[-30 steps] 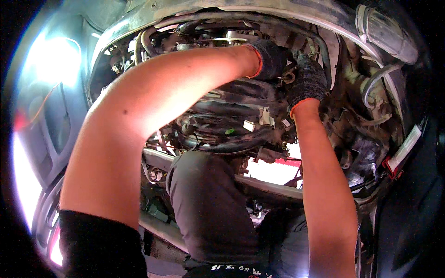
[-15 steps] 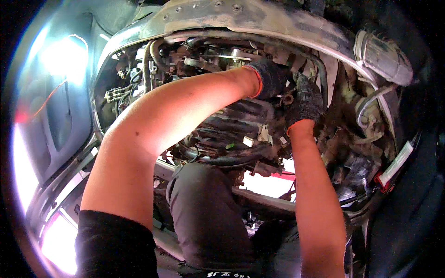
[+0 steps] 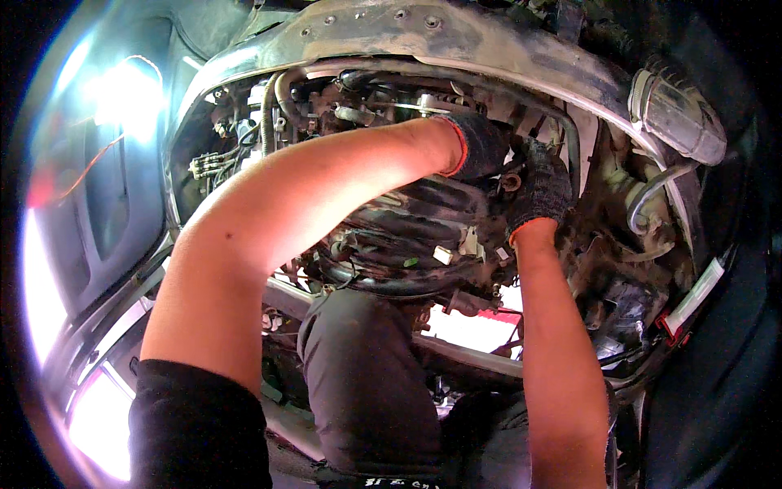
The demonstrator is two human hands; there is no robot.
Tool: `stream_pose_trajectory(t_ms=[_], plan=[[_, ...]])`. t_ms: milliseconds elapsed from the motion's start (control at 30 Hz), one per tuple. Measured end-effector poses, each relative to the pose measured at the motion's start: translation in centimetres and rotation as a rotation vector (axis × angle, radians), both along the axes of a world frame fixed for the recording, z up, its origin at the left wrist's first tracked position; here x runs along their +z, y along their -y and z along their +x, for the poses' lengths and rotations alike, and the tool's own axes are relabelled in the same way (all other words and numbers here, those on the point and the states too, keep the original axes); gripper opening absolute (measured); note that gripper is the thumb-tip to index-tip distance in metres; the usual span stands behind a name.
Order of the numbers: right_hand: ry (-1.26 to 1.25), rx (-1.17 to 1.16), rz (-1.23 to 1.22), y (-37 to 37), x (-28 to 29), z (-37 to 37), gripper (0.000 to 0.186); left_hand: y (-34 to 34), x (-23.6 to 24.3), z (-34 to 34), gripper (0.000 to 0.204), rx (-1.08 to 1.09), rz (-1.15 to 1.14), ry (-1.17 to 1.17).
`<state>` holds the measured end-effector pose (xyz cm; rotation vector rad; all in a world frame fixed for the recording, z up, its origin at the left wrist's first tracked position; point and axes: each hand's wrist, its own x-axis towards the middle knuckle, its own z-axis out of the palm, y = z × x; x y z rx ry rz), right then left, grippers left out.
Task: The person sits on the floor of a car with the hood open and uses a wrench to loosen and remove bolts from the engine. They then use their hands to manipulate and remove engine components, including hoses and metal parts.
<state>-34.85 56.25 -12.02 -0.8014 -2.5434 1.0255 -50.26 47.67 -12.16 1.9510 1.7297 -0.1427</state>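
Both of my hands wear dark knit gloves with orange cuffs and reach into an open engine bay, right of its middle. My left hand [image 3: 479,148] comes in from the left across the engine [image 3: 432,204]; its fingers are lost in shadow. Beside it, my right hand [image 3: 543,186] points away from me, its fingers bent and closed over something too dark to make out. A small round pipe-like fitting [image 3: 511,182] shows between the two hands. Behind my right hand a black hose [image 3: 569,134] curves down.
A metal cross panel [image 3: 366,37] arches along the far side. A headlamp [image 3: 678,118] sits at the far right, and a bright work light [image 3: 126,94] shines at the left. My bent leg [image 3: 362,375] is at the near edge of the bay. Hoses [image 3: 269,114] run at the left.
The whole view has shifted slightly, with the bay lying a little farther right and lower. My right hand has turned a little, its fingers darker and less distinct. My left hand stays beside it.
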Motion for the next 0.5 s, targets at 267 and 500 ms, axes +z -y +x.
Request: stream_pose_trajectory(t_ms=[267, 500], plan=[[0.034, -0.021, 0.05, -0.4, -0.8, 0.5, 0.027, -1.0, 1.4, 0.6, 0.028, -0.012, 0.086, 0.006], [0.205, 0.035, 0.133, -0.3, 1.4, 0.2, 0.031, -0.9, 4.5, -0.4, 0.024, -0.023, -0.061, -0.085]])
